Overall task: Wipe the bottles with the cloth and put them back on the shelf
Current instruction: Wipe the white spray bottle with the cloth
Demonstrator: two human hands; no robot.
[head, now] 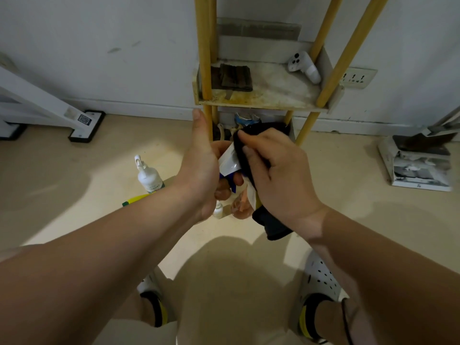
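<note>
Left hand (pixel 201 168) clasps bottle (pixel 227 161) — right hand (pixel 281 180), fingers (pixel 249 143) curled, presses cloth (pixel 273 227) against it — near shelf (pixel 261 104) edge.

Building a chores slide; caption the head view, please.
Left hand holds a white-and-blue bottle; right hand presses a dark cloth against it, before the yellow-posted shelf.

Between the yellow posts (pixel 205 46), the shelf board (pixel 261 98) has bare room from the dark folded item (pixel 234 75) at left to the white controller (pixel 303 67) at back right. A white spray bottle (pixel 148 176) and an orange bottle (pixel 239 204) stand on the floor (pixel 74 183) before it.
</note>
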